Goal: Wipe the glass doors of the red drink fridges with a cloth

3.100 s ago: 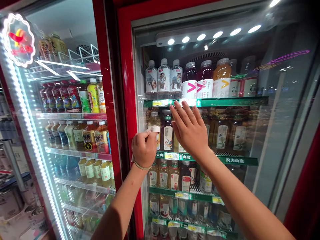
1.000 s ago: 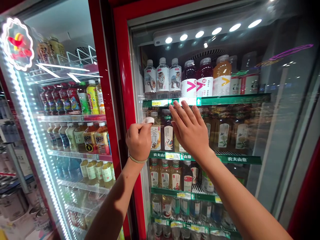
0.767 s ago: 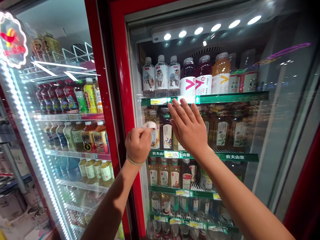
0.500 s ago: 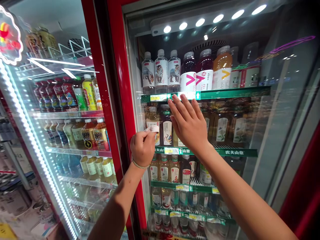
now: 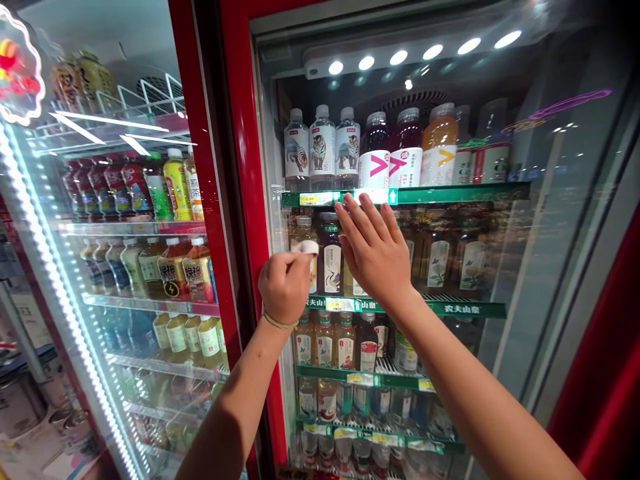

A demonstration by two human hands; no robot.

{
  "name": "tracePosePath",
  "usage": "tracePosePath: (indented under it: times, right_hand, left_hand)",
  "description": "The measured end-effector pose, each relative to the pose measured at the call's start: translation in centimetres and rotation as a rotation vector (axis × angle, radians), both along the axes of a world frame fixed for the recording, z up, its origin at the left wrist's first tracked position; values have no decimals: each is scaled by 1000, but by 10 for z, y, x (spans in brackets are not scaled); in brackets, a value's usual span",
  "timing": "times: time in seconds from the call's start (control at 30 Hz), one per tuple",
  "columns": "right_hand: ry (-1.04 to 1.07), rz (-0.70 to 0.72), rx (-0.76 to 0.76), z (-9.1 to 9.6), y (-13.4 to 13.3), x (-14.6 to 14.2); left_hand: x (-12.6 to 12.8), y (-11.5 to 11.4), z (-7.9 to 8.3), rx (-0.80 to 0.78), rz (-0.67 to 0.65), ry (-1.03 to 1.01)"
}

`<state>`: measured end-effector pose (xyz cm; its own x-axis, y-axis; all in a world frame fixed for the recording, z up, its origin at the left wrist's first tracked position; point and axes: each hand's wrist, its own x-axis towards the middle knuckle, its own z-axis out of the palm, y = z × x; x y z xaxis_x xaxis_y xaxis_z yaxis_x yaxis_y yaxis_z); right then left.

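Note:
My left hand (image 5: 285,283) is closed beside the red door frame (image 5: 243,133). A small white wad (image 5: 306,248), soft-looking like tissue or cloth, pokes out above its thumb and forefinger. What the fingers hide of it I cannot see. My right hand (image 5: 376,250) lies flat against the glass door (image 5: 480,233) of the drinks cooler, fingers stretched out and a little apart, with nothing in it. Behind the glass, between both hands, stands a dark bottle with a white label (image 5: 332,263). The right fingertips overlap a green shelf strip (image 5: 450,195) in view.
A second lit cooler with bottle rows (image 5: 145,267) stands on the left, edged by a bright light strip (image 5: 65,267). Inside the right cooler, tiger-label bottles (image 5: 322,150) line the top shelf. Red fabric-like material (image 5: 595,400) shows at the lower right.
The view has shifted slightly. My left hand and the white wad have moved a little upward along the glass. My right hand stays spread on the door in nearly the same place.

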<state>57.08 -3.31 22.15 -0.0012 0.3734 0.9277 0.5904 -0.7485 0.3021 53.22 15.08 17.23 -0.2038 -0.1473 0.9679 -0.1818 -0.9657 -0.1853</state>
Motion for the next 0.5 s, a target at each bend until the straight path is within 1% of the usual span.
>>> tracePosePath:
  times: [0.07,0.13,0.27,0.3,0.33,0.43,0.47,0.5]
  right_hand:
    - [3,-2,-1,0,0,0]
    - [7,-2,-2,-1,0,0]
    - [3,-5,-3,0,0,0]
    - [-3,-8,-3,0,0,0]
    - [-9,-11,-2,0,0,0]
    - [-15,-11,0,0,0,-1]
    - [-11,-9,0,0,0,-1]
    - [-6,-5,0,-1,0,-1]
  left_hand:
    - [1,1,6,-60,-14,-26]
    - [1,0,7,-69,-9,-41]
    - [-1,-1,4,127,27,-2]
    - [-1,0,6,135,25,3]
    - [0,2,8,109,20,-1]
    - [1,4,15,-59,11,-27]
    - [1,3,15,-75,11,-22]
    - [1,1,14,-37,16,-7]
